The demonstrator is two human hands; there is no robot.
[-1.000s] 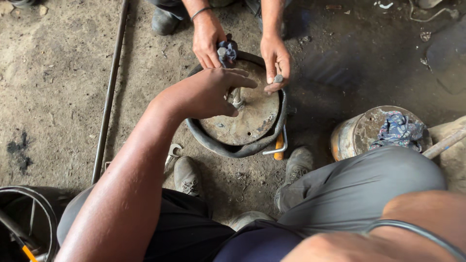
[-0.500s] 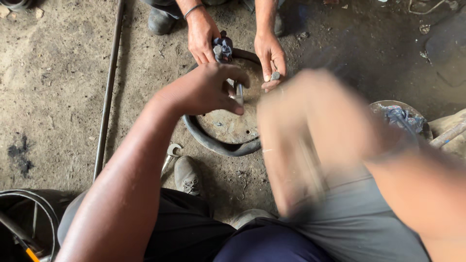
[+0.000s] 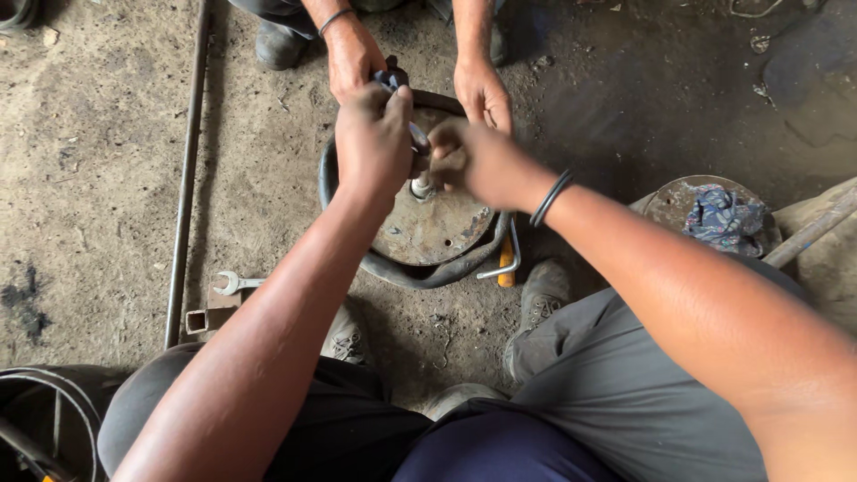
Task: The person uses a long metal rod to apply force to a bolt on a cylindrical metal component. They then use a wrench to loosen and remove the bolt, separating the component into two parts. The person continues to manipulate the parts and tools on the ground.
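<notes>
While both of the person's hands meet over the middle of a round rusty metal disc [image 3: 437, 228], the left hand [image 3: 373, 138] is clenched, its fingers [image 3: 399, 105] curled tight around a small metal piece [image 3: 418, 136] that sticks out beside the knuckles. The right hand [image 3: 473, 161] is closed into a loose fist just beside it, touching the left; what its fingers grip, if anything, cannot be told, since the knuckles hide it. A black band [image 3: 550, 197] sits on the right wrist. Directly under the two hands a short upright metal stub [image 3: 420, 186] rises from the centre of the disc.

The disc lies flat on the dirt floor [image 3: 107, 178], between the person's shoes, with a black rubber tube [image 3: 420, 277] looped around its rim. A tool with an orange handle [image 3: 506, 259] rests against the near right edge of the disc, touching the rubber.

Across the disc, another person's two hands hold its far rim: one hand [image 3: 353, 54] grips a dark cloth-like lump at the edge, the other hand [image 3: 482, 89] rests on the rim, fingers pointing down.

Left of the disc, a small spanner [image 3: 234, 283] lies near a short square tube [image 3: 210, 317], and a long thin metal rod [image 3: 186, 170] runs along the floor. To the right, a round tin [image 3: 678, 201] holds a crumpled blue rag [image 3: 723, 214].
</notes>
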